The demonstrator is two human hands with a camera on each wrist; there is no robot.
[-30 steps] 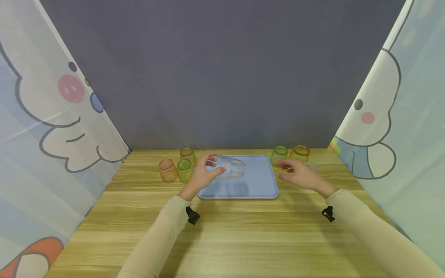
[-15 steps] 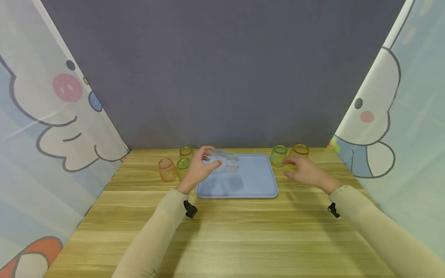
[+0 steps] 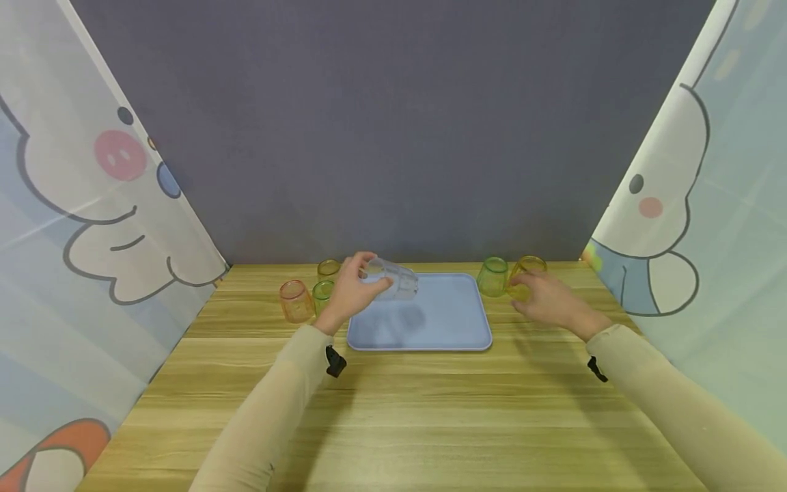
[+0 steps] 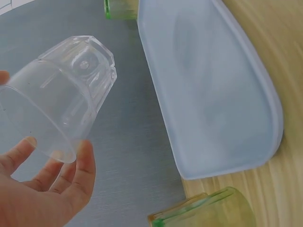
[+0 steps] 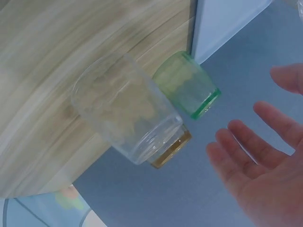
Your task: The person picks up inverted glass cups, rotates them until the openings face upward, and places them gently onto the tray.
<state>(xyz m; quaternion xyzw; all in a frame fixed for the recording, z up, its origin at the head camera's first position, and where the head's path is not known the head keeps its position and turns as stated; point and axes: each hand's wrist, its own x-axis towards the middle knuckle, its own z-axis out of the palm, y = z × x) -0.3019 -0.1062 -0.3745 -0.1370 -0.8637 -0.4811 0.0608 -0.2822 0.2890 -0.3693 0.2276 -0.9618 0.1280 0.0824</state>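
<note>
My left hand point(image 3: 356, 287) holds a clear tumbler point(image 4: 61, 90) by its rim, tilted, with its faceted base pointing right over the pale blue tray point(image 3: 455, 321). Fingers and thumb lie round the tumbler's mouth in the left wrist view. My right hand point(image 3: 550, 301) hovers at the right cup group with relaxed, spread fingers and nothing between them. Closest to it in the head view is a yellow cup point(image 3: 529, 266), partly covered by the hand. A green cup point(image 3: 493, 277) stands left of that. In the right wrist view a clear cup point(image 5: 128, 109) stands in front of the yellow one.
Left of the tray stand a pink cup point(image 3: 297, 302), a green cup point(image 3: 322, 294) and an amber cup point(image 3: 328, 268), the last two partly behind the left hand. A dark grey panel point(image 3: 393, 137) rises behind the wooden table point(image 3: 418, 410), with printed curtains at both sides.
My left hand has lifted the clear tumbler up and slightly left, tilting it. My right hand has drifted right, from beside the green cup to in front of the yellow cup.
</note>
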